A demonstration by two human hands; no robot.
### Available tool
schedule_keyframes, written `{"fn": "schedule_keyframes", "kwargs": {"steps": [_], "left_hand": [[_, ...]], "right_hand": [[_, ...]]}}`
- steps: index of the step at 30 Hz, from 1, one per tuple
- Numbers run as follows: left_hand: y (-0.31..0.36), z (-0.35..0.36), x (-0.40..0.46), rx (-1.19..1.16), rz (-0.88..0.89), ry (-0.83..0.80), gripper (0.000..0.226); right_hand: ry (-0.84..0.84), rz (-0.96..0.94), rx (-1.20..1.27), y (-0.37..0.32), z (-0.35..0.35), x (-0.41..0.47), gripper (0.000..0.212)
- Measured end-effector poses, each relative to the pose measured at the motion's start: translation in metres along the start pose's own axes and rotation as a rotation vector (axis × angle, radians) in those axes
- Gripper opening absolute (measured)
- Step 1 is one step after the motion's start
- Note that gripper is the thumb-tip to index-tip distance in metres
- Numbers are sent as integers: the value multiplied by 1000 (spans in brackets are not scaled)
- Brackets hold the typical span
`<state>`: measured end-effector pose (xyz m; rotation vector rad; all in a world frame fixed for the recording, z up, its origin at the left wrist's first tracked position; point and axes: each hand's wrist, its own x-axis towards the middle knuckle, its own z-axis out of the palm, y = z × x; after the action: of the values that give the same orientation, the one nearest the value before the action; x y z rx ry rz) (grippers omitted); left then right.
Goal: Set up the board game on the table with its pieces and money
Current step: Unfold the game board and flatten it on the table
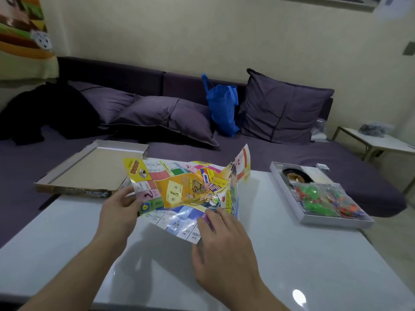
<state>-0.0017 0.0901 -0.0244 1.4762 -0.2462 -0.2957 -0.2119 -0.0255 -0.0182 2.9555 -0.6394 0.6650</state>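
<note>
Left hand (120,211) and right hand (221,248) each pinch an edge of the creased paper game board (186,189), half-unfolded over the glossy white worktop (292,254). Beyond the board stands a purple sofa (280,158). Left of the board lies the empty box lid (89,169); right of it, the box tray (318,191) holds bagged coloured pieces (325,198).

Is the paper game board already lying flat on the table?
No, the game board is creased and partly raised, held by both the left hand and right hand.
</note>
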Motion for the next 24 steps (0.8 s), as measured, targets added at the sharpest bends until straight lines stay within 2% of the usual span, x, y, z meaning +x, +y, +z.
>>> {"fn": "schedule_keyframes", "kwargs": {"steps": [7,11,14,19,24], "left_hand": [[10,-4,19,15,11,82,32],[13,-16,35,42,15,112,36],[11,-21,43,73,16,114,38],[8,-29,52,102,41,72,49],[3,-31,60,88,22,81,64]], "right_hand": [[16,-122,165,-9,-4,1,53],[2,-32,281,14,-9,14,59],[-167,67,299,35,-8,25,69],[-558,118,248,44,9,25,85],[-741,141,197,42,29,19,87]]}}
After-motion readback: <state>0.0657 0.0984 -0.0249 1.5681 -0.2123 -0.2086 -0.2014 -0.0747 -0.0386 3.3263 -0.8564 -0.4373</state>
